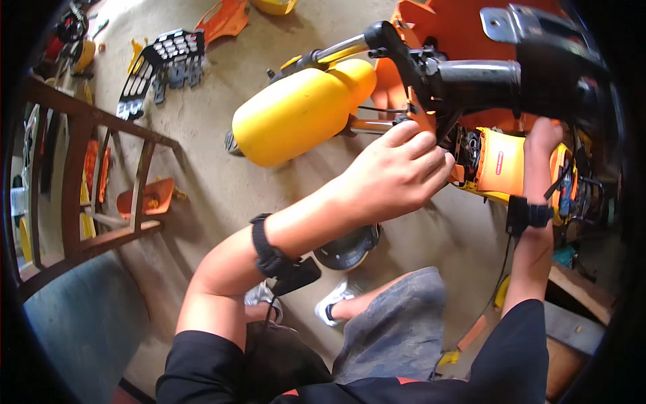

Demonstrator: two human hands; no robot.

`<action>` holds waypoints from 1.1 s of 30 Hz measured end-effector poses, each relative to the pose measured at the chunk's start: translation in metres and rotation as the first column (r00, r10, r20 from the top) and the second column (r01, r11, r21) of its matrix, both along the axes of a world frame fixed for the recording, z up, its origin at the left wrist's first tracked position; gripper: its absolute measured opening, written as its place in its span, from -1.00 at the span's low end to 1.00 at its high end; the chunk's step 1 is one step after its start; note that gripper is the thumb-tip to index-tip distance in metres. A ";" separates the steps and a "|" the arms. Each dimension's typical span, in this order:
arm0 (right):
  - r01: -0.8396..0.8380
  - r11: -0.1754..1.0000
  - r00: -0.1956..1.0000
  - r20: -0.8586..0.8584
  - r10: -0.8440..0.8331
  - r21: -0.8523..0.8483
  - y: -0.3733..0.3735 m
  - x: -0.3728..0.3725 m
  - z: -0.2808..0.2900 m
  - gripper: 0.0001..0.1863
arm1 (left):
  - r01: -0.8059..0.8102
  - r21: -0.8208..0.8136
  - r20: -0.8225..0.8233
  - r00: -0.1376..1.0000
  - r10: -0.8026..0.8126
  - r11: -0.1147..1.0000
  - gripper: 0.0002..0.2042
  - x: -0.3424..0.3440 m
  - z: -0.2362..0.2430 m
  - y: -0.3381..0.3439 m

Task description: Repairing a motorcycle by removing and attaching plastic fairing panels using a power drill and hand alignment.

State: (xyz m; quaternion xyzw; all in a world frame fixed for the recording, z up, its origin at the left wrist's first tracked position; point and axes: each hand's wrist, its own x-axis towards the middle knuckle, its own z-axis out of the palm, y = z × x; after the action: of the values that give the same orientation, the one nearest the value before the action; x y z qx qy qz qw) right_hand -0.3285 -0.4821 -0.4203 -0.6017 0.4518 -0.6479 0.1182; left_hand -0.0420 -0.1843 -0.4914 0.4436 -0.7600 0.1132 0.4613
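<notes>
Left hand [404, 168] is curled with its knuckles up, at a thin orange bracket [420, 116] beside the black clamp [397, 57]. Its fingertips are turned away from view; whether they pinch the bracket cannot be told. Right hand [544, 138] is bent inward below the black cylinder [474, 81], over the edge of the yellow-orange body panel [501, 168]; its fingers are largely hidden, so its grip cannot be told.

The bracket is located in front of the person, between the yellow rounded cover [296, 111] on the left and the body panel on the right. A metal tube [343, 48] runs from the clamp toward the upper side of the cover. Each wrist carries a black strap: left strap [261, 239], right strap [528, 215].

On the concrete floor [202, 161], a black slotted panel [176, 50] lies at upper left, near an orange panel piece [225, 20]. A brown wooden frame [73, 182] stands at far left, above a blue-green surface [87, 323]. A dark round object [346, 248] sits below the left forearm.
</notes>
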 end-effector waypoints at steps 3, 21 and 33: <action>-0.007 0.982 0.998 0.056 -0.003 0.190 0.030 -0.012 0.026 -0.67 | -0.002 0.086 -0.132 0.991 0.014 0.996 -0.65 -0.012 0.018 0.001; -0.141 0.649 0.982 0.191 -0.006 0.748 0.198 0.015 -0.047 -0.49 | -0.188 0.982 0.088 0.559 0.825 0.022 -0.81 0.076 0.081 0.338; 0.168 -0.121 0.052 0.114 0.992 0.978 0.484 0.149 0.062 -0.49 | 0.222 0.954 0.091 0.429 0.899 -0.203 -0.75 0.088 0.174 0.546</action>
State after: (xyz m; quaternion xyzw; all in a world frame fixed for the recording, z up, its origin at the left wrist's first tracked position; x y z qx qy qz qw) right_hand -0.1793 0.0021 -0.3578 -0.7313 0.3467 0.3368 0.4811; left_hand 0.0455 0.3617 -0.3173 0.8455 -0.1054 -0.4900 0.1843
